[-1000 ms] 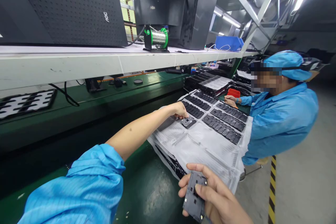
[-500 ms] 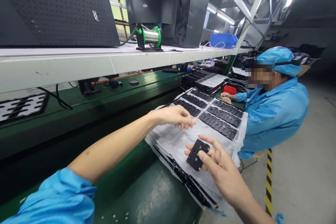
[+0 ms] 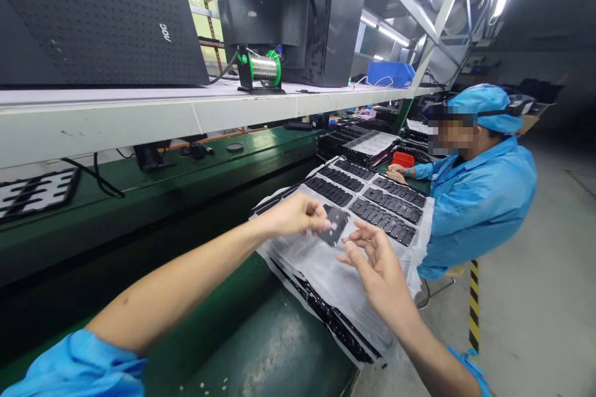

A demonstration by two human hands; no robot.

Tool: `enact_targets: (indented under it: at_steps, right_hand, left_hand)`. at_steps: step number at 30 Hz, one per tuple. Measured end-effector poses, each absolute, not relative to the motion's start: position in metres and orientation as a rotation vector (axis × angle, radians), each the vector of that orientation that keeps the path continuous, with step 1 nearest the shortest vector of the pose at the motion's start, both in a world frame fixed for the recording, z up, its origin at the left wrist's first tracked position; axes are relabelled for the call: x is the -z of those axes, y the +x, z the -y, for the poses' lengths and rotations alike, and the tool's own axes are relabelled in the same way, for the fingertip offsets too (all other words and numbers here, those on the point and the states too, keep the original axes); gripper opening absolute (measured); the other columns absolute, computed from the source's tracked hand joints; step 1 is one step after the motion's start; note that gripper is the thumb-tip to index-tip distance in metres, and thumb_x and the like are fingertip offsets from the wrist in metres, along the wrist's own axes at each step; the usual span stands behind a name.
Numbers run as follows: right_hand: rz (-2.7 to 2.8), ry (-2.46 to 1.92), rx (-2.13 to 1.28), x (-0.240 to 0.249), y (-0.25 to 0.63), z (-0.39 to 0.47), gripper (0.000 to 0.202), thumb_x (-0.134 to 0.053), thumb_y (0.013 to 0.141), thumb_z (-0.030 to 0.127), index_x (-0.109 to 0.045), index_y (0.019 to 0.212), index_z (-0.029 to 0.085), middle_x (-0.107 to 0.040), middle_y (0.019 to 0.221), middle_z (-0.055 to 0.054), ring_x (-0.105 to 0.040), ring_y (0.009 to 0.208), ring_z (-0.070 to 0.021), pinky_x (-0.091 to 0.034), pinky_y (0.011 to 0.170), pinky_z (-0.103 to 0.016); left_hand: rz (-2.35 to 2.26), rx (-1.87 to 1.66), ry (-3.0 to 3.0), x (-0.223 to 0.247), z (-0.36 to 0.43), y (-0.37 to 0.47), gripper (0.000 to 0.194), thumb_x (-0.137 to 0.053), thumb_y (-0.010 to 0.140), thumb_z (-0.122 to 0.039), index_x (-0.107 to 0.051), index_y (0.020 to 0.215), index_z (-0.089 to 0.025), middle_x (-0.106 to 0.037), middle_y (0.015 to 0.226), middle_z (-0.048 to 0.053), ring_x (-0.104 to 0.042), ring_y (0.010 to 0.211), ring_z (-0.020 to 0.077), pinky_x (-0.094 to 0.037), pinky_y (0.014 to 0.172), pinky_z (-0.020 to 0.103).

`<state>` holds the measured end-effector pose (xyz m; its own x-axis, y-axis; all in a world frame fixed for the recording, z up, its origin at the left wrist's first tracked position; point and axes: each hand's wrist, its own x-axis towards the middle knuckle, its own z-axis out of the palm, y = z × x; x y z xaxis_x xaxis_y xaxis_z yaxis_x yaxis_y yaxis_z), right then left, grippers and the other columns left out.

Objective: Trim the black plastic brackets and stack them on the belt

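One black part (image 3: 334,224) passed to left hand (image 3: 298,216) (pinched) — right hand (image 3: 372,260) now spread, empty.

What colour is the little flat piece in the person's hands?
The small flat plastic part is dark grey-black, seen in the head view.

tray stack (image 3: 326,316) on bench (image 3: 261,347); co-worker (image 3: 479,198) right; monitors (image 3: 93,18) on shelf (image 3: 186,113) above.

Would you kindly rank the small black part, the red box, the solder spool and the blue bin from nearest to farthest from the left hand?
1. Small black part, pinched at the left hand's fingertips.
2. Red box, to the right, by the co-worker.
3. Solder spool, up on the shelf.
4. Blue bin, farther right along that shelf.
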<state>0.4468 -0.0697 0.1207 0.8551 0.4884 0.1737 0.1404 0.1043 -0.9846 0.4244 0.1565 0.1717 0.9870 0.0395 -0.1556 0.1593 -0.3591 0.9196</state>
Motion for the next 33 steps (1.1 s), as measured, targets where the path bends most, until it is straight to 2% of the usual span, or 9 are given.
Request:
enact_targets:
  at_steps: [4,7,10,14,20,33]
  right_hand:
    - [0.556,-1.594,-0.171,-0.116,0.453,0.086,0.054,-0.073,0.093,0.061,-0.058,0.130,0.024,-0.063,0.117,-0.008,-0.062,0.117,-0.0277,-0.060,0.093,-0.045]
    - [0.568,-1.623,-0.195,-0.115,0.452,0.096,0.053,-0.073,0.092,0.061,-0.061,0.128,0.024,-0.067,0.115,-0.010,-0.066,0.109,-0.0268,-0.059,0.093,-0.045]
    - [0.571,-1.604,-0.206,-0.113,0.448,0.104,0.052,-0.075,0.090,0.063,-0.065,0.123,0.023,-0.070,0.111,-0.010,-0.069,0.101,-0.0257,-0.060,0.088,-0.042]
    - [0.551,-1.605,-0.227,-0.109,0.447,0.111,0.052,-0.078,0.088,0.064,-0.068,0.118,0.022,-0.073,0.106,-0.011,-0.069,0.097,-0.0256,-0.060,0.085,-0.040]
    - [0.518,-1.672,-0.295,-0.105,0.449,0.116,0.058,-0.078,0.084,0.071,-0.071,0.110,0.019,-0.074,0.103,-0.013,-0.069,0.096,-0.0279,-0.060,0.085,-0.043]
    - [0.564,-1.724,-0.281,-0.103,0.449,0.115,0.051,-0.077,0.086,0.065,-0.074,0.106,0.019,-0.076,0.102,-0.012,-0.070,0.089,-0.0260,-0.060,0.084,-0.041]
  left_hand:
    - [-0.363,0.136,2.012,-0.166,-0.197,0.476,0.019,-0.077,0.096,-0.024,-0.069,0.083,-0.012,-0.066,0.074,0.000,-0.061,0.065,0.0100,-0.048,0.057,0.019]
    - [-0.478,0.253,2.055,-0.156,-0.210,0.505,0.019,-0.071,0.103,-0.030,-0.070,0.111,-0.013,-0.073,0.101,0.005,-0.070,0.080,0.0153,-0.061,0.069,0.029]
    - [-0.518,0.366,2.085,-0.149,-0.210,0.520,0.029,-0.070,0.104,-0.033,-0.068,0.126,-0.015,-0.072,0.120,0.009,-0.073,0.097,0.0210,-0.065,0.082,0.038]
    - [-0.524,0.464,2.122,-0.145,-0.208,0.525,0.031,-0.070,0.104,-0.033,-0.067,0.130,-0.016,-0.070,0.127,0.010,-0.072,0.104,0.0234,-0.064,0.088,0.042]
    - [-0.507,0.542,2.186,-0.147,-0.212,0.528,0.033,-0.070,0.104,-0.034,-0.066,0.132,-0.016,-0.069,0.131,0.011,-0.071,0.110,0.0252,-0.063,0.092,0.045]
    - [-0.448,0.637,2.342,-0.151,-0.211,0.531,0.035,-0.070,0.103,-0.034,-0.066,0.134,-0.017,-0.068,0.134,0.011,-0.070,0.114,0.0266,-0.062,0.096,0.048]
